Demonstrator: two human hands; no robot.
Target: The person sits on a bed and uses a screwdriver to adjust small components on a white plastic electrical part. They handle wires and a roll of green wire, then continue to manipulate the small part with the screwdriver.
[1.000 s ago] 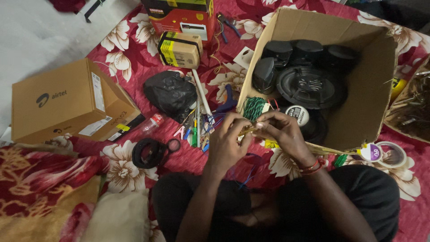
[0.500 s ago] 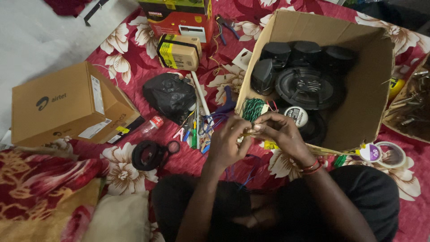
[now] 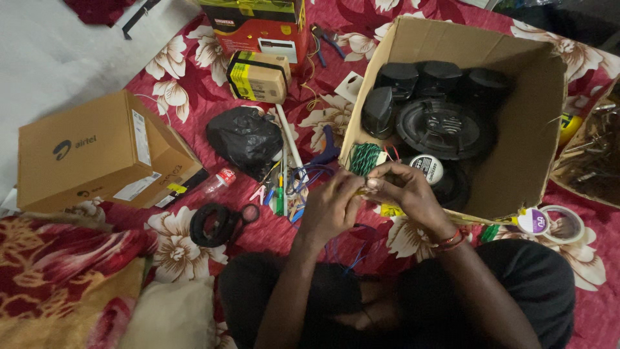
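At frame centre, the left hand (image 3: 329, 208) and right hand (image 3: 403, 187) pinch a thin yellowish wire piece (image 3: 363, 191) between pressed fingertips; it looks light, flexible, best gripped near its end.

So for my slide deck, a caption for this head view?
Both hands, left hand and right hand, pinch thin wire beside a cardboard box of black speakers.

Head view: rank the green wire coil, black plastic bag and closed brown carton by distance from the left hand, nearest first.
From the left hand:
1. Green wire coil, just above, at the open box's corner.
2. Black plastic bag, up-left.
3. Closed brown carton, far left.
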